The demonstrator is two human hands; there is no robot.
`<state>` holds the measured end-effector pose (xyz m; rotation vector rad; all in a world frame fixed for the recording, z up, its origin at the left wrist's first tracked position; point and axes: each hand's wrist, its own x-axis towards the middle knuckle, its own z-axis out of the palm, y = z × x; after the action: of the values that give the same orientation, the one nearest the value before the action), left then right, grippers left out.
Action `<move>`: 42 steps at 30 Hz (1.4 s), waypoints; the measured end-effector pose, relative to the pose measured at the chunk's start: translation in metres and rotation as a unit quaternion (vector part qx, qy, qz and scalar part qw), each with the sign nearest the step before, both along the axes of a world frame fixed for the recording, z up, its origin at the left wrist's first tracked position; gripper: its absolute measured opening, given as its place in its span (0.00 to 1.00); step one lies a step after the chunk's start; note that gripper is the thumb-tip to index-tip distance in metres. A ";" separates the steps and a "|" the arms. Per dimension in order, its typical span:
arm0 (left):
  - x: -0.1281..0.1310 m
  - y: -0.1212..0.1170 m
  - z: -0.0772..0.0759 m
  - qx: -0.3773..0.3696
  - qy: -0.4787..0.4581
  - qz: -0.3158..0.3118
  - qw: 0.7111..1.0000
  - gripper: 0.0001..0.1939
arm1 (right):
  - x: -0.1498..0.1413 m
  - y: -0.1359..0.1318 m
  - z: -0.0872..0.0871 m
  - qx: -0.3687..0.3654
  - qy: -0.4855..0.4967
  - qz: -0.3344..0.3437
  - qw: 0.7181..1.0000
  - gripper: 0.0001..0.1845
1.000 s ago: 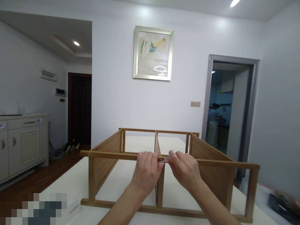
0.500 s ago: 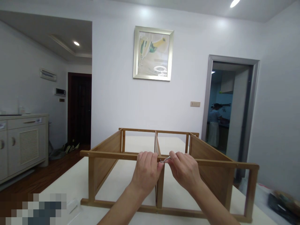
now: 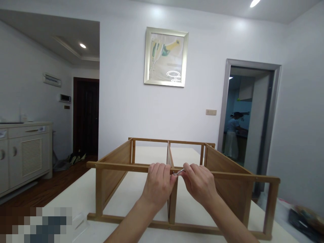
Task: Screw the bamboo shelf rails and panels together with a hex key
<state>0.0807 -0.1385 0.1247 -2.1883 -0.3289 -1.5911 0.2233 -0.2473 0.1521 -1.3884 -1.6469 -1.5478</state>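
Note:
A brown wooden shelf frame (image 3: 121, 167) lies on its side on the white table (image 3: 73, 190). My left hand (image 3: 157, 185) is closed over the middle of its near upper rail, fingers on top and thumb low by the joint with the centre board. Pinched in my right hand (image 3: 198, 182) is a thin metal hex key (image 3: 180, 171), which slants down to that same joint near my left thumb. The screw under its tip is too small to make out.
Side panels of the frame rise at left and right. A clear plastic piece (image 3: 79, 222) lies at the table's left edge. Dark items (image 3: 305, 219) are at the lower right. Through the doorway, a person (image 3: 232, 133) stands at a counter.
Both hands and the hex key keep nearly the same place on the frame. In the far room, the person has shifted slightly to the right.

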 end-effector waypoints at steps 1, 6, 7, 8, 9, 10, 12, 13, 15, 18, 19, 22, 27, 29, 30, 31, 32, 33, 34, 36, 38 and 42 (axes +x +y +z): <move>0.000 0.000 0.000 -0.001 0.000 -0.001 1.000 0.12 | 0.000 0.000 0.000 -0.002 0.001 -0.001 1.000 0.12; 0.000 0.000 0.000 -0.002 -0.002 -0.002 1.000 0.11 | 0.000 -0.001 0.000 -0.003 0.004 0.000 1.000 0.12; 0.000 0.000 -0.001 -0.002 -0.001 -0.002 1.000 0.12 | 0.000 -0.001 0.000 -0.003 0.005 -0.001 1.000 0.12; 0.000 0.001 -0.001 -0.002 -0.001 -0.002 1.000 0.12 | 0.000 -0.001 -0.001 -0.003 0.005 -0.001 1.000 0.13; 0.000 0.001 -0.001 -0.001 0.000 -0.002 1.000 0.12 | 0.000 -0.001 -0.001 -0.003 0.004 -0.002 1.000 0.13; 0.000 0.001 -0.002 -0.001 0.001 -0.002 1.000 0.12 | 0.000 -0.001 -0.001 -0.003 0.003 -0.003 1.000 0.13; 0.000 0.001 -0.002 -0.001 0.001 0.001 1.000 0.11 | -0.001 -0.001 0.000 -0.004 0.001 -0.004 1.000 0.13; 0.000 0.001 -0.002 -0.002 0.002 0.002 1.000 0.11 | -0.001 -0.001 0.000 -0.004 0.001 -0.004 1.000 0.13; 0.000 0.001 -0.002 -0.001 0.003 0.003 1.000 0.11 | -0.001 -0.001 0.000 -0.004 0.002 -0.004 1.000 0.14; 0.001 0.001 -0.002 -0.001 0.002 0.001 1.000 0.12 | 0.000 -0.001 -0.001 -0.002 0.003 -0.004 1.000 0.14; 0.001 0.002 -0.002 -0.001 0.002 0.001 1.000 0.12 | 0.000 -0.001 -0.001 0.000 0.003 -0.004 1.000 0.14; 0.001 0.002 -0.002 -0.002 0.004 -0.001 1.000 0.12 | 0.001 0.000 -0.001 0.000 0.000 -0.003 1.000 0.14; 0.000 0.002 -0.001 -0.002 0.002 -0.003 1.000 0.12 | 0.001 0.000 -0.001 -0.001 -0.002 -0.003 1.000 0.14; 0.000 0.002 -0.001 -0.001 0.002 -0.004 1.000 0.12 | 0.001 -0.001 -0.001 -0.005 0.002 -0.002 1.000 0.13; 0.000 0.002 -0.001 -0.001 0.001 -0.004 1.000 0.12 | 0.000 -0.001 -0.001 -0.007 0.004 -0.002 1.000 0.13; 0.000 0.002 -0.001 0.000 0.001 -0.004 1.000 0.12 | 0.000 -0.001 -0.002 -0.008 0.006 -0.002 1.000 0.14; 0.000 0.002 -0.001 0.000 0.000 -0.004 1.000 0.12 | 0.000 -0.001 -0.002 -0.008 0.006 -0.001 1.000 0.14; 0.000 0.002 -0.001 0.000 0.000 -0.004 1.000 0.12 | 0.000 -0.001 -0.002 -0.008 0.006 -0.002 1.000 0.14; 0.000 0.002 -0.001 0.000 0.000 -0.004 1.000 0.12 | 0.000 -0.001 -0.002 -0.008 0.006 -0.002 1.000 0.14; 0.000 0.002 -0.001 0.001 0.001 -0.004 1.000 0.12 | 0.000 -0.001 -0.002 -0.009 0.006 -0.001 1.000 0.15; 0.000 0.002 -0.001 0.001 0.003 -0.003 1.000 0.12 | 0.001 -0.001 -0.002 -0.009 0.007 0.000 1.000 0.15; 0.001 0.002 -0.001 -0.001 0.001 0.000 1.000 0.12 | 0.001 0.000 -0.002 -0.004 0.004 0.003 1.000 0.14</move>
<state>0.0813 -0.1368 0.1234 -2.1902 -0.3311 -1.5896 0.2240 -0.2477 0.1503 -1.3928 -1.6528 -1.5312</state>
